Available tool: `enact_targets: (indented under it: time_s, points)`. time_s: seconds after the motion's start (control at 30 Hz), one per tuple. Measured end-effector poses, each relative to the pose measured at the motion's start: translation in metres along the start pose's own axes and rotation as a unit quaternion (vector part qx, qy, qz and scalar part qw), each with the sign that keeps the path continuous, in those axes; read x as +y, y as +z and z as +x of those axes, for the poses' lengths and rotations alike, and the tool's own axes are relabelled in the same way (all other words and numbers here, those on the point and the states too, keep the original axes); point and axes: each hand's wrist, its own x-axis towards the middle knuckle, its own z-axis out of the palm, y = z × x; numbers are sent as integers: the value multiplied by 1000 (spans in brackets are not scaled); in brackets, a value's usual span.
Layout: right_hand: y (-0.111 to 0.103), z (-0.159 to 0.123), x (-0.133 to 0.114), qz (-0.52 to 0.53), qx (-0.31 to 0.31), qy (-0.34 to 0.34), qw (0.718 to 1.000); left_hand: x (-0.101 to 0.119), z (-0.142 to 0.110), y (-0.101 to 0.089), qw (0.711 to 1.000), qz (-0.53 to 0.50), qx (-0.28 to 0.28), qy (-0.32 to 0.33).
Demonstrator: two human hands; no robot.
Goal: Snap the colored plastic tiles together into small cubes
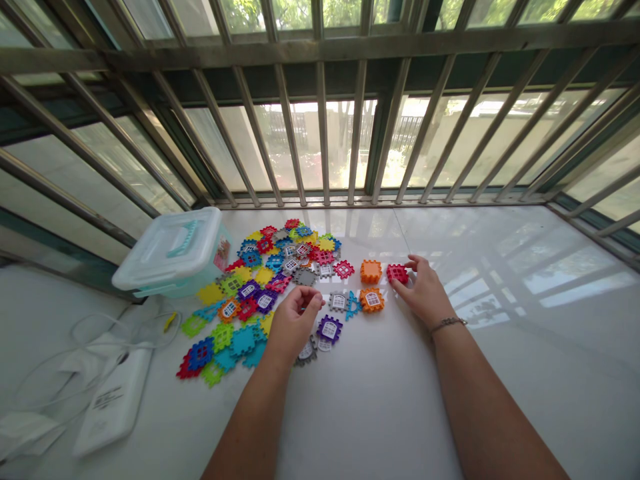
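Note:
My right hand [425, 293], with a bracelet at the wrist, has its thumb and fingers around a small stack of red interlocking window tiles [397, 273] on the white surface. Left of it are two orange tile stacks, a plain one [371, 271] and one with a white window insert [372, 300]. My left hand [296, 320] hovers by the loose tile pile [265, 260], thumb and fingers pinched together, with no tile showing between them. Close to its fingertips lie a grey window tile [339, 301], a blue triangular piece [353, 305] and a purple window tile [330, 328].
A lidded pale-teal plastic box [173, 250] stands left of the pile. A white power bank [115, 403] and white cables [70, 360] lie at the lower left. Metal bars [325, 133] before windows border the far edge of the glossy white surface [525, 320].

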Motion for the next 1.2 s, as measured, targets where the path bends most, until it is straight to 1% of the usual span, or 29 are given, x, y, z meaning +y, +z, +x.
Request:
enact_targets:
  time_s: [0.33,0.4,0.47,0.5,0.57,0.63,0.67,0.77,0.8,0.87,0.93,1.03,1.2]
  points:
    - [3,0,2,-6,14,-23,1000,2,-1,0,1000,22,6,2]
    - [4,0,3,-5,25,-33,999,4,-2,0,998,53,10,10]
    - [5,1,2,-1,39,-37,999,7,-3,1,992,121,14,39]
    - [5,1,1,1,49,-37,998,8,-4,1,984,164,13,67]
    - [3,2,-3,1,78,-37,996,9,-5,3,959,244,-2,144]
    - [-2,2,-12,-1,121,-48,992,7,-5,6,929,299,-42,215]
    - [-5,1,-18,-3,145,-58,988,5,-5,7,916,320,-66,235]
    - [-14,-6,-41,-3,198,-102,975,-1,-6,9,886,375,-127,241]
    - [-15,-10,-50,0,202,-118,972,-2,-7,9,879,391,-139,237]
    - [-15,-18,-65,9,189,-150,971,-5,-8,9,866,415,-151,233]
    - [-10,-26,-78,18,164,-185,969,-7,-8,8,857,436,-148,230]
    - [-2,-32,-87,27,138,-224,964,-11,-5,6,847,472,-115,214]
    - [1,-29,-84,30,130,-218,967,-18,2,-2,841,511,-27,176]
